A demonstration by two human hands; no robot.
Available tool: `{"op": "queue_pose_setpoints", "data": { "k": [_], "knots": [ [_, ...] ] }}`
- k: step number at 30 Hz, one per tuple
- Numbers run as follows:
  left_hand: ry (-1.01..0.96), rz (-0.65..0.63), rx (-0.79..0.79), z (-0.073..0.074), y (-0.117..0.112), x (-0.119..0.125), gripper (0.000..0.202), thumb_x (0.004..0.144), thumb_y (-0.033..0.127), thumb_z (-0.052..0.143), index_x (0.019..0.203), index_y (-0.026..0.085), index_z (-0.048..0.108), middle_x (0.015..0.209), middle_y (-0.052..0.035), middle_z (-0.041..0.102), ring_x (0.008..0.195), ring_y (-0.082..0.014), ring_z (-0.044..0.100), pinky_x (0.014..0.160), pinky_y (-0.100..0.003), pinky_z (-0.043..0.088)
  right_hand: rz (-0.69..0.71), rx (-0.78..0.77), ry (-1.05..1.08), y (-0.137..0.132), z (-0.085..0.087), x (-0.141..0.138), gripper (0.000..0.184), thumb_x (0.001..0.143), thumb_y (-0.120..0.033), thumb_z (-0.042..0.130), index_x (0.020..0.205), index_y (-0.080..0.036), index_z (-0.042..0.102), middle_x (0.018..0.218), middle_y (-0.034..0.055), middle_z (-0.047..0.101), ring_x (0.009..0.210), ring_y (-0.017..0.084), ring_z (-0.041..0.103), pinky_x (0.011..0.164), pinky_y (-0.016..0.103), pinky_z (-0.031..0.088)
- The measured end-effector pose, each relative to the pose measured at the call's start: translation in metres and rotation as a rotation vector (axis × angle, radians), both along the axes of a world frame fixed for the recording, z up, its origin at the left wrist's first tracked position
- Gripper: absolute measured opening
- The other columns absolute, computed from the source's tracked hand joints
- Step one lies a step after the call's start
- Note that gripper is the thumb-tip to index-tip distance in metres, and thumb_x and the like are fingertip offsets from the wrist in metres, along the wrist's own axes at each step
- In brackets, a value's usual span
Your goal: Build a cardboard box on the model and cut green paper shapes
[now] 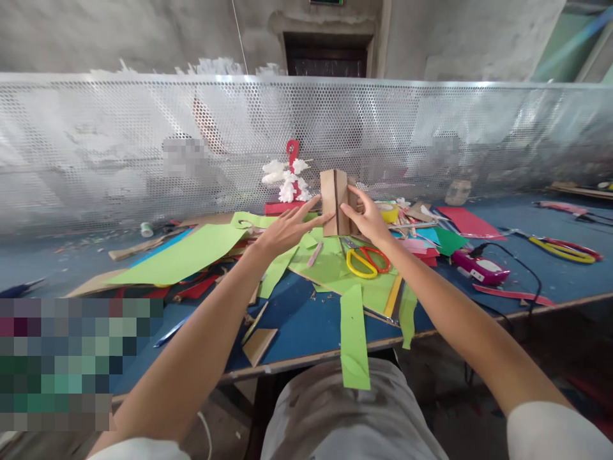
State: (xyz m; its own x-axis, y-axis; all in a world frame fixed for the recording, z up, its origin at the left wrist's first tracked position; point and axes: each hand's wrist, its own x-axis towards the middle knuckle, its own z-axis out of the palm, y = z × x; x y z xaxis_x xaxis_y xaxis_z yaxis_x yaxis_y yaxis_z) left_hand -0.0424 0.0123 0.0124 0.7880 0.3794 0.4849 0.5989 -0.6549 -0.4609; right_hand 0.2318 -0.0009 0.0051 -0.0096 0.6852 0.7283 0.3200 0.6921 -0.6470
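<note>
A small brown cardboard piece (335,201), folded into upright panels, stands on the blue table (306,319) among green paper. My left hand (287,229) reaches to its left side with fingers stretched out, fingertips touching the cardboard's lower edge. My right hand (368,216) is at its right side, fingers and thumb pressed against the panels and holding them upright.
Yellow-and-red scissors (366,260) lie just in front of the cardboard. Green paper sheets (186,255), a hanging green strip (354,338), cardboard scraps (258,344), a pink glue gun (479,267) with cable, a tape roll (389,211), and a red-and-white craft model (290,182) surround them. A perforated metal screen (143,140) backs the table.
</note>
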Motion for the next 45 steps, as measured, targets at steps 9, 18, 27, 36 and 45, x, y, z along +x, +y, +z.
{"op": "queue_pose_setpoints", "data": {
  "k": [9, 18, 27, 36, 45],
  "knots": [
    [-0.221, -0.140, -0.047, -0.003, 0.006, 0.004, 0.101, 0.094, -0.001, 0.045, 0.176, 0.028, -0.005, 0.183, -0.0152, 0.011, 0.159, -0.0347, 0.041, 0.121, -0.049, 0.049, 0.003, 0.076, 0.071, 0.005, 0.002, 0.000, 0.065, 0.083, -0.064, 0.082, 0.135, -0.030, 0.066, 0.128, 0.0097, 0.071, 0.114, 0.030, 0.068, 0.099, 0.050, 0.059],
    [-0.056, -0.040, -0.007, 0.002, -0.006, 0.006, 0.111, 0.080, -0.009, 0.036, 0.177, 0.029, -0.003, 0.183, -0.0100, 0.012, 0.154, -0.0314, 0.050, 0.116, -0.048, 0.051, 0.019, 0.099, 0.303, 0.003, 0.006, -0.007, 0.046, 0.082, -0.068, 0.079, 0.094, -0.025, 0.070, 0.095, 0.0038, 0.073, 0.089, 0.022, 0.067, 0.090, 0.039, 0.055],
    [-0.005, -0.023, 0.028, 0.007, -0.006, 0.006, 0.111, 0.078, -0.006, 0.040, 0.177, 0.024, -0.001, 0.183, -0.0088, 0.015, 0.150, -0.0297, 0.052, 0.110, -0.043, 0.053, -0.010, 0.068, 0.260, -0.002, 0.009, -0.007, 0.050, 0.082, -0.073, 0.076, 0.092, -0.025, 0.068, 0.095, 0.0042, 0.072, 0.089, 0.022, 0.066, 0.088, 0.037, 0.054],
    [0.013, 0.010, 0.065, 0.008, -0.010, 0.007, 0.109, 0.081, -0.005, 0.040, 0.177, 0.026, -0.001, 0.183, -0.0075, 0.016, 0.138, -0.0309, 0.059, 0.105, -0.045, 0.053, 0.020, 0.100, 0.294, -0.001, 0.009, -0.007, 0.046, 0.082, -0.070, 0.079, 0.089, -0.025, 0.068, 0.089, 0.0015, 0.069, 0.084, 0.019, 0.063, 0.085, 0.036, 0.053],
    [0.036, 0.024, 0.068, 0.005, -0.007, 0.008, 0.110, 0.083, -0.006, 0.039, 0.176, 0.028, -0.006, 0.183, -0.0083, 0.018, 0.126, -0.0287, 0.066, 0.103, -0.043, 0.055, -0.015, 0.036, 0.331, -0.002, 0.010, -0.010, 0.041, 0.083, -0.063, 0.078, 0.086, -0.025, 0.064, 0.086, 0.0012, 0.067, 0.081, 0.019, 0.062, 0.079, 0.034, 0.052]
  ]
}}
